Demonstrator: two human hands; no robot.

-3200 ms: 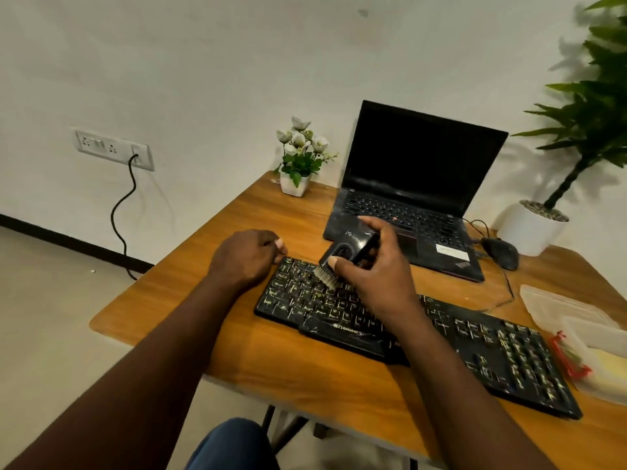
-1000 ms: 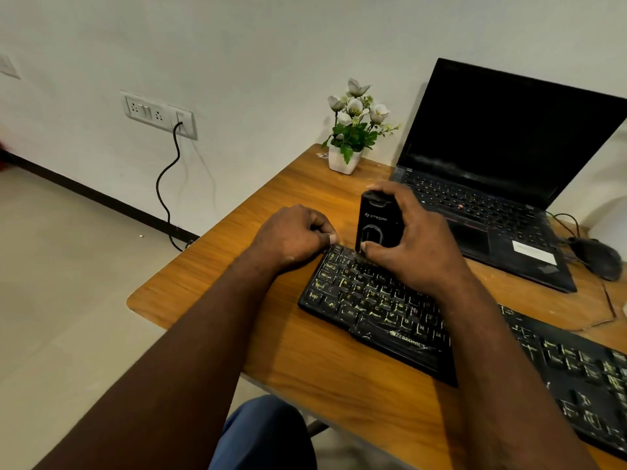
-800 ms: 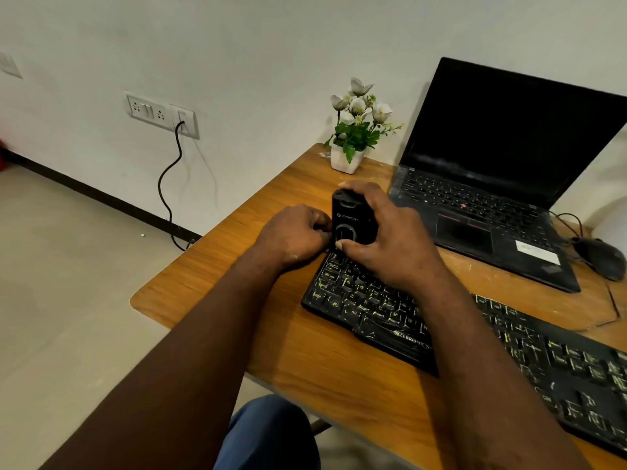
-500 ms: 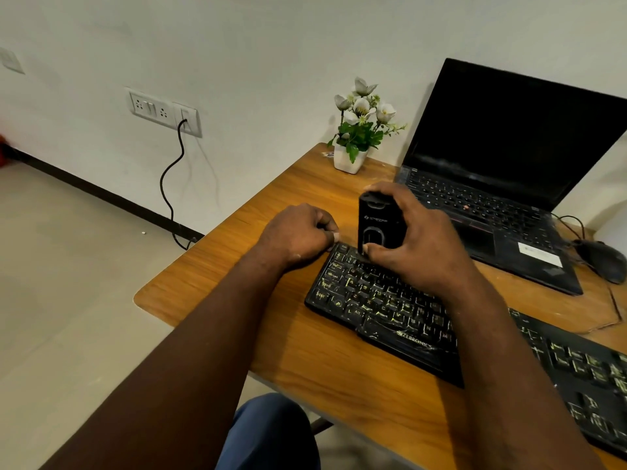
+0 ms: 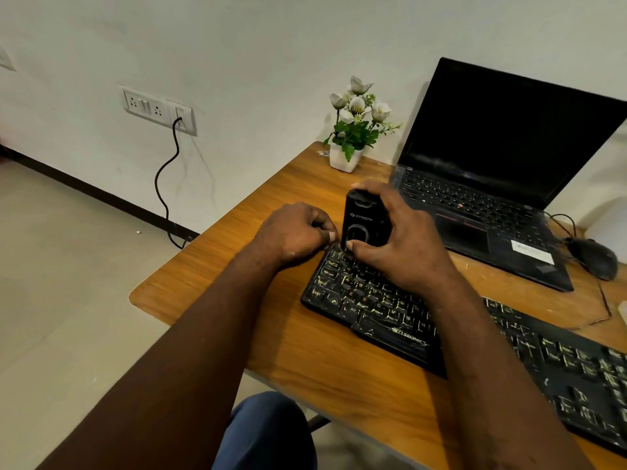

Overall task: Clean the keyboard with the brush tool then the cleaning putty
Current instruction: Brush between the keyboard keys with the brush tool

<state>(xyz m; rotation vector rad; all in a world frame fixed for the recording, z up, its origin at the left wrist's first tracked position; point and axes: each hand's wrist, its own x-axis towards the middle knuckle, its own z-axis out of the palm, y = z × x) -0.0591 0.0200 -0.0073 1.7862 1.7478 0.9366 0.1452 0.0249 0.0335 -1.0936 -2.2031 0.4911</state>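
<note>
Fingers of the right hand (image 5: 400, 242) are wrapped round a black brush tool (image 5: 364, 218), as seen in the head view: the thumb is pressed across its lower front and the other fingers are curled over its top and far side, so the hand is clamped on it. The tool is held upright, with its lower end set down on the keys at the far left corner of the keyboard (image 5: 390, 300); its bristles are hidden behind the thumb. The black keyboard is laid slantwise on the wooden desk (image 5: 220, 283), with its left end under the hands and its right end cut off at the picture's lower right edge. The left hand (image 5: 291, 235) is placed knuckles up just beside the tool, its fingers curled in and their tips brought against the keyboard's far left corner; whether that corner is pinched cannot be told. An open laptop (image 5: 492, 164) with a dark screen is stood behind the keyboard, a black mouse (image 5: 593, 257) is seen to its right, and a small white pot of flowers (image 5: 353, 130) is set at the desk's far edge. A black cable (image 5: 166, 184) is plugged into a wall socket (image 5: 159, 110) on the left.
</note>
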